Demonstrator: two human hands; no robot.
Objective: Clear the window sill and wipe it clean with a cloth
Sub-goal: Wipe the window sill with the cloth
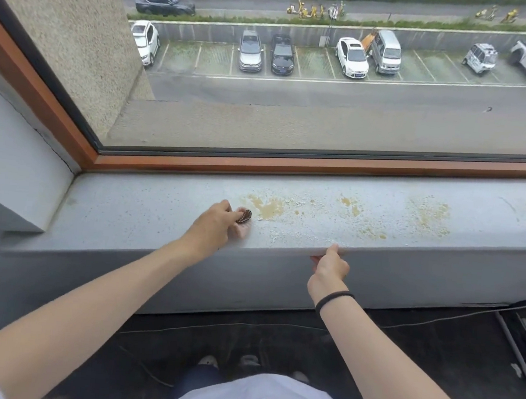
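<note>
On the stained window sill (159,209) we see the left hand (216,224) pinching a small dark ridged object (244,216) while the right hand (329,265) grips its front edge.

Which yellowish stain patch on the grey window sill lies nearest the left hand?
The leftmost yellow-brown stain patch, just beside the left hand; the middle patch and right patch lie farther along the sill.

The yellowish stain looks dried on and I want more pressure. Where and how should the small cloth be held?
Grip the cloth on its bunched pinkish part, from above and from the left, as the left hand does. It lies low on the sill with its dark patterned edge toward the stain, so that edge probably stays free to scrub.
</note>
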